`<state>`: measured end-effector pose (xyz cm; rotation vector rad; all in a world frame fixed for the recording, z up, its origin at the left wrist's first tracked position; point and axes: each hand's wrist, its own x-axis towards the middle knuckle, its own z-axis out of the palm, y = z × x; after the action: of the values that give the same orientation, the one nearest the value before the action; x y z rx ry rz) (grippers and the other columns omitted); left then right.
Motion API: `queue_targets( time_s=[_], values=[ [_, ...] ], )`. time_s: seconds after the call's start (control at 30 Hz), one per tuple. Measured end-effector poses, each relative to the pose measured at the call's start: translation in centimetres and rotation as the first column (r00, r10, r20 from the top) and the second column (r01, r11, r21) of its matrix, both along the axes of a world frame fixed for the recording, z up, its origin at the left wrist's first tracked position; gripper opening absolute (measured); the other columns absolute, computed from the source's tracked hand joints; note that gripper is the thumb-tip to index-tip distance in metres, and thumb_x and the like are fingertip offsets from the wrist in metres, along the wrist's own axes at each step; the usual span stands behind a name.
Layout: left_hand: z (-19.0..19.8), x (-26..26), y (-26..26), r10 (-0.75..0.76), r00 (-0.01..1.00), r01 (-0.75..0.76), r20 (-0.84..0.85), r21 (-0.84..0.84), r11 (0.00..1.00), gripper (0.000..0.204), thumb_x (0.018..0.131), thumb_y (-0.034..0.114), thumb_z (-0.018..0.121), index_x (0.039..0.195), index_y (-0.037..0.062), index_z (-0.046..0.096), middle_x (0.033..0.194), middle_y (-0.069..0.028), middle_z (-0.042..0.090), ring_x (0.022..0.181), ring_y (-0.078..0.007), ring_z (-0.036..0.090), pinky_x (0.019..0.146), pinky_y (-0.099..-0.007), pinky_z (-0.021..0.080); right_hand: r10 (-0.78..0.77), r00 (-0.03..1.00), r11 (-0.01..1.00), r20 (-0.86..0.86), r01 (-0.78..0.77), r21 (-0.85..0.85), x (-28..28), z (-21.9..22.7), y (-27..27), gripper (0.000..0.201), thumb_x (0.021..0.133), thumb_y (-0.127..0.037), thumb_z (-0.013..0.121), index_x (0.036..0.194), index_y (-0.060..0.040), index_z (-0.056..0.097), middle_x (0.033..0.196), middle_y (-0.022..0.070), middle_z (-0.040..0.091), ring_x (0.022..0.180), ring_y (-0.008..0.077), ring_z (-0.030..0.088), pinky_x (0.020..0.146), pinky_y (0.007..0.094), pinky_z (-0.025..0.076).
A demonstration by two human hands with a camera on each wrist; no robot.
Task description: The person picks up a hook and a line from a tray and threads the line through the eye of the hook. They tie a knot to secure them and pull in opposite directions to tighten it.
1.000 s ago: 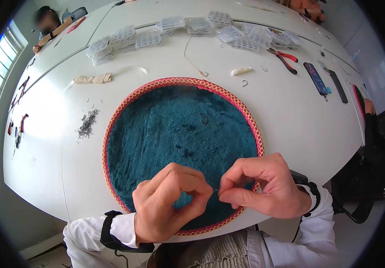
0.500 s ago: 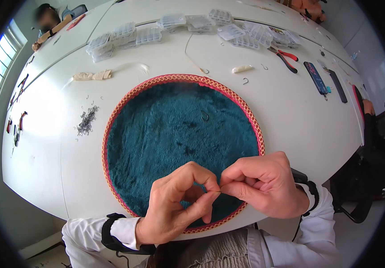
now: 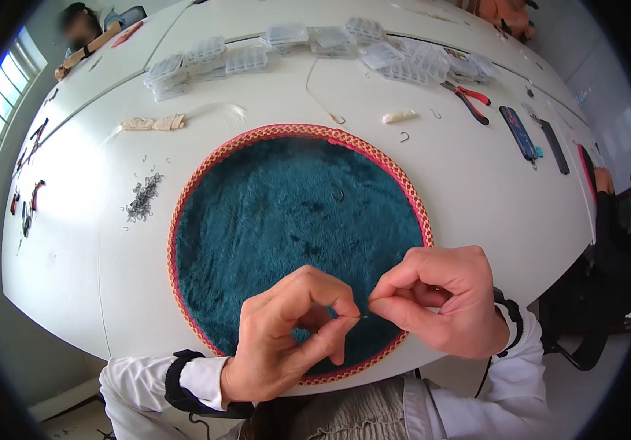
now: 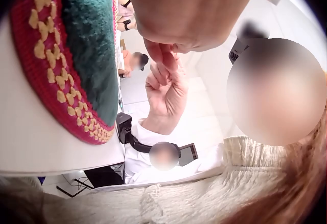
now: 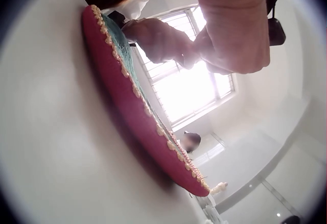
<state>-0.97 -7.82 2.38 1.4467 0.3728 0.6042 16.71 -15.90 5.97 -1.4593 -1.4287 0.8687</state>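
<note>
Hands meet at lower centre of the frame over a round teal shaggy mat with a red-and-yellow woven rim [image 3: 183, 198]: left hand [image 3: 286, 334] and right hand [image 3: 440, 297] each pinch one tiny dark metal piece [image 3: 363, 317] between thumb and forefinger, best kept steady, close above the mat.

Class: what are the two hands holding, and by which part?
Left hand and right hand pinch one tiny dark item between fingertips; which part cannot be told.

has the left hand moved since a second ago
Yes. The left hand has shifted right and toward the near red rim of the round mat, meeting the right hand.
</note>
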Motion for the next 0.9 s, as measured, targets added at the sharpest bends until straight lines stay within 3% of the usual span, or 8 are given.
queue_targets(
  time_s=[0.1, 0.17, 0.2, 0.27, 0.47, 0.7, 0.83, 0.9],
  values=[
    [0.0, 0.0, 0.1, 0.045, 0.999, -0.044, 0.023, -0.054, 0.998, 0.008, 0.081, -0.006, 0.055, 0.088, -0.0031, 0.052, 0.092, -0.0092, 0.053, 0.060, -0.0107, 0.060, 0.049, -0.0195, 0.048, 0.038, 0.999, 0.998, 0.010, -0.037, -0.048, 0.5, 0.2, 0.6, 0.012, 0.068, -0.001, 0.067, 0.079, -0.0032, 0.061, 0.070, 0.0025, 0.060, 0.059, 0.0112, 0.056, 0.050, 0.0222, 0.042],
    [0.0, 0.0, 0.2, 0.053, 0.998, -0.053, 0.032, -0.031, 0.998, 0.008, 0.081, -0.006, 0.056, 0.088, -0.0032, 0.052, 0.092, -0.0094, 0.054, 0.061, -0.0110, 0.060, 0.049, -0.0198, 0.048, 0.038, 0.997, 0.979, 0.061, -0.049, 0.200, 0.5, -0.3, 1.1, 0.016, 0.067, -0.005, 0.067, 0.083, -0.0032, 0.062, 0.078, 0.0044, 0.060, 0.075, 0.0140, 0.057, 0.063, 0.0251, 0.044],
    [0.0, 0.0, 0.3, 0.061, 0.997, -0.060, 0.042, -0.008, 0.998, 0.008, 0.081, -0.006, 0.056, 0.088, -0.0034, 0.053, 0.092, -0.0097, 0.054, 0.061, -0.0113, 0.060, 0.049, -0.0200, 0.049, 0.036, 0.998, 0.978, 0.060, -0.048, 0.201, 0.6, -0.2, 1.1, 0.016, 0.067, -0.005, 0.067, 0.083, -0.0032, 0.062, 0.078, 0.0044, 0.060, 0.075, 0.0140, 0.057, 0.063, 0.0251, 0.044],
    [0.1, 0.0, 0.4, 0.059, 0.997, -0.060, 0.044, 0.019, 0.998, 0.008, 0.081, -0.006, 0.056, 0.088, -0.0033, 0.053, 0.092, -0.0097, 0.054, 0.062, -0.0115, 0.060, 0.049, -0.0203, 0.050, 0.155, 0.982, 0.986, -0.105, -0.147, 0.074, 1.1, -0.2, 0.9, 0.017, 0.069, -0.006, 0.067, 0.085, -0.0028, 0.062, 0.082, 0.0052, 0.061, 0.082, 0.0162, 0.056, 0.073, 0.0268, 0.043],
    [0.4, 0.1, 0.5, 0.057, 0.998, -0.061, 0.035, 0.128, 0.990, 0.009, 0.079, -0.007, 0.057, 0.087, -0.0025, 0.056, 0.092, -0.0106, 0.055, 0.063, -0.0121, 0.060, 0.049, -0.0213, 0.051, 0.201, 0.946, 0.976, -0.255, -0.216, -0.035, 1.0, -0.8, 0.6, 0.014, 0.072, -0.007, 0.066, 0.085, -0.0027, 0.062, 0.082, 0.0040, 0.062, 0.080, 0.0139, 0.056, 0.075, 0.0265, 0.041],
    [0.7, 0.1, 0.6, 0.080, 0.997, -0.081, 0.017, 0.360, 0.929, 0.010, 0.077, -0.007, 0.060, 0.084, -0.0016, 0.057, 0.088, -0.0106, 0.057, 0.060, -0.0124, 0.061, 0.048, -0.0214, 0.050, 0.189, 0.940, 0.970, -0.285, -0.224, -0.092, 0.9, -0.9, 0.5, 0.012, 0.074, -0.010, 0.066, 0.084, -0.0034, 0.063, 0.081, 0.0021, 0.062, 0.080, 0.0116, 0.055, 0.075, 0.0262, 0.040],
    [0.7, 0.1, 0.6, 0.094, 0.995, -0.101, 0.037, 0.361, 0.927, 0.010, 0.076, -0.008, 0.060, 0.084, -0.0013, 0.057, 0.088, -0.0105, 0.057, 0.058, -0.0121, 0.060, 0.047, -0.0214, 0.049, 0.227, 0.931, 0.956, -0.285, -0.269, -0.118, 0.6, -1.2, 0.6, 0.014, 0.076, -0.014, 0.066, 0.085, -0.0032, 0.062, 0.080, 0.0007, 0.061, 0.078, 0.0111, 0.054, 0.074, 0.0253, 0.040],
    [1.0, 0.1, 0.7, 0.087, 0.996, -0.084, 0.015, 0.447, 0.890, 0.010, 0.076, -0.008, 0.060, 0.084, -0.0017, 0.057, 0.088, -0.0107, 0.057, 0.058, -0.0121, 0.060, 0.047, -0.0215, 0.049, 0.243, 0.925, 0.945, -0.291, -0.294, -0.145, 0.6, -1.2, 0.6, 0.014, 0.078, -0.015, 0.065, 0.085, -0.0030, 0.062, 0.080, 0.0003, 0.061, 0.078, 0.0107, 0.055, 0.075, 0.0253, 0.040]
  ],
)
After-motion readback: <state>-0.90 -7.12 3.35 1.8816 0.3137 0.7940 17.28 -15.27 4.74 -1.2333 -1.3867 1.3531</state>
